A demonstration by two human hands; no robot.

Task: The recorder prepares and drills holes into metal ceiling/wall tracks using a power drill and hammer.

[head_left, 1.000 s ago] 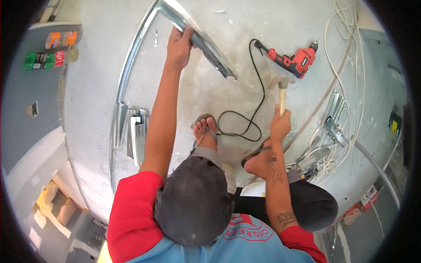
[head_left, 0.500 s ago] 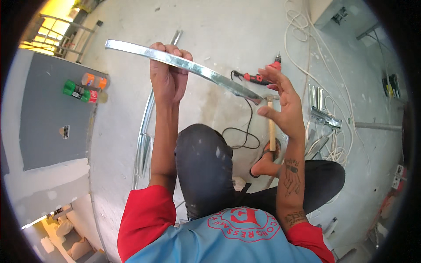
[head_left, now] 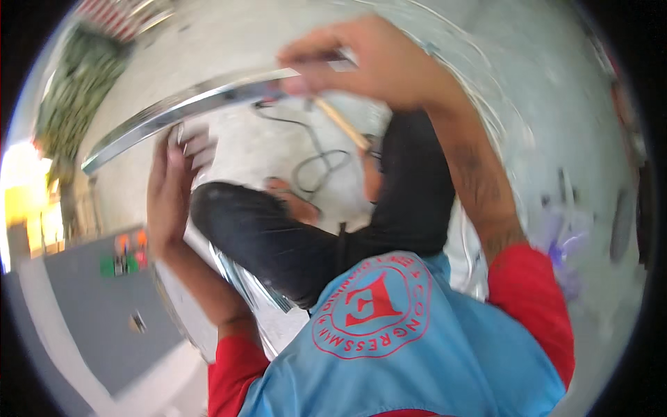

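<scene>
Person holding a long silvery metal strip (head_left: 208, 102) raised, spanning nine to twelve o'clock.
At twelve, the right hand (head_left: 375, 66) clamps thumb and fingers on its end; at nine, the blurred left hand (head_left: 171, 181) has fingers apart, contact unclear. Below twelve: a wooden handle (head_left: 340, 121).

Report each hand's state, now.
Left hand: open, blurred, close to the metal strip; contact cannot be told.
Right hand: closed, holding the strip's end between thumb and fingers.
</scene>
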